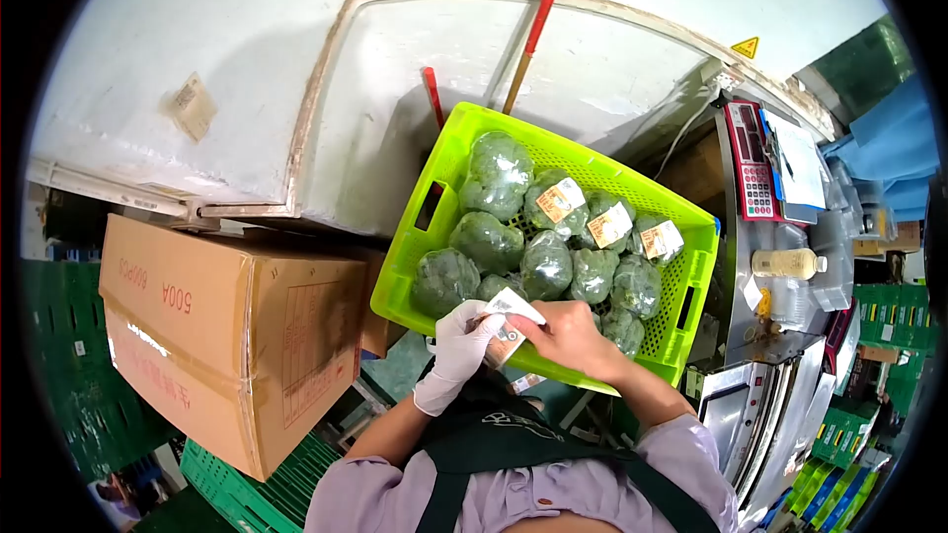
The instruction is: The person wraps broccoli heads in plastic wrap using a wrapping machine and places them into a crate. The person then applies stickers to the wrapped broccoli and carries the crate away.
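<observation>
My left hand [460, 347], in a white glove, is closed on a strip of printed labels [504, 343] at the near edge of a lime-green crate [405, 281]. My bare right hand [571, 334] pinches the white upper end of the same strip. Whether a label is peeling off its backing is too small to tell. Beyond my hands, several film-wrapped broccoli heads [546, 265] lie in the crate. Orange-and-white labels [561, 199] sit on three of them at the far right side. The nearest heads are partly hidden behind my hands.
A large cardboard box [212, 326] stands at left on a green crate [262, 484]. At right, a metal counter [736, 227] carries a red scale [752, 163], a clipboard [795, 163] and a bottle [788, 264]. Red-tipped handles [541, 15] lean against the white wall behind.
</observation>
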{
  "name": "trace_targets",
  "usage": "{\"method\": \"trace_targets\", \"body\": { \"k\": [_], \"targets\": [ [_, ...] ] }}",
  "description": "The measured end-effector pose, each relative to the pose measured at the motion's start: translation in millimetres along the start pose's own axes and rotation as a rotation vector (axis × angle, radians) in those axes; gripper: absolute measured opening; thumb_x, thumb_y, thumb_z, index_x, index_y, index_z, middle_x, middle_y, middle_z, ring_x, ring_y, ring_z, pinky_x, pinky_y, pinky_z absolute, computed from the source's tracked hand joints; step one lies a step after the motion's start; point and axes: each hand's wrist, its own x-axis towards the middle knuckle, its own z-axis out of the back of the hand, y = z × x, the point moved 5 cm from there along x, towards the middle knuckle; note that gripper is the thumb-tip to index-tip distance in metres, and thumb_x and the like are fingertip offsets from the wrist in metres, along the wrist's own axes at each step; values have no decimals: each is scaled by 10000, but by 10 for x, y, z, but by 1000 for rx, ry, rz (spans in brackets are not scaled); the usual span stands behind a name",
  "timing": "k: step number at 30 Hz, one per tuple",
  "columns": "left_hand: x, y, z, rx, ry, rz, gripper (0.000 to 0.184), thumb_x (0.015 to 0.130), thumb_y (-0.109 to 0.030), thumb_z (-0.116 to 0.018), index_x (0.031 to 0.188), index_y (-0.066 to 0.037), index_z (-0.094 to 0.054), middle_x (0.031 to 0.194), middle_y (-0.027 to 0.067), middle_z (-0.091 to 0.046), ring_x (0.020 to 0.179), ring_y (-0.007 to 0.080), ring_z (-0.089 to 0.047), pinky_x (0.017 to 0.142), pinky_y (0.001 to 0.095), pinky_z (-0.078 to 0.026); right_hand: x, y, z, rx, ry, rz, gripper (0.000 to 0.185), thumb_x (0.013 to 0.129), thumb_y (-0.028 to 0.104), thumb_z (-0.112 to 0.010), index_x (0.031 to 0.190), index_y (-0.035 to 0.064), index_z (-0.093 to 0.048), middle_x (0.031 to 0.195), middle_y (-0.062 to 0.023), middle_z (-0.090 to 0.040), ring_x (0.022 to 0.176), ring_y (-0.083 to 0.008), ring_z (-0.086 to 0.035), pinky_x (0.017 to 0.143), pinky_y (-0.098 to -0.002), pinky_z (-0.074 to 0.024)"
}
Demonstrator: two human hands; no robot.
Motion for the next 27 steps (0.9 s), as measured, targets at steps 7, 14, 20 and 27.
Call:
{"method": "trace_targets", "body": {
  "k": [7,14,20,27],
  "targets": [
    [6,-167,316,-14,-104,107,185,727,-113,-742,791,-6,-605,735,27,-616,649,44,-550,582,196,-452,651,-448,17,7,-79,-118,149,806,193,-644,727,73,-687,537,-99,-585,432,-196,-551,413,-327,-421],
    [-105,-94,782,170,-178,211,184,782,-113,-696,875,25,-618,776,35,-647,663,58,-582,597,206,-471,1680,-1782,-470,-84,-37,-324,439,805,449,-614,682,29,-650,623,-131,-628,564,-329,-593,547,-404,-471],
    [-137,30,821,84,-193,289,213,793,-139,-708,913,18,-629,823,40,-658,697,60,-594,605,201,-474,1705,-1476,-304,-676,-276,-166,548,736,480,-675,953,-13,-577,881,-187,-597,797,-356,-593,677,-443,-491],
    [-106,75,767,158,-173,333,231,789,-116,-708,940,37,-624,842,52,-656,715,63,-592,624,204,-480,1934,-1707,-830,-660,-137,335,722,780,473,-609,1258,-37,-423,1321,-238,-380,1257,-394,-330,1068,-478,-239]
  ]
}}
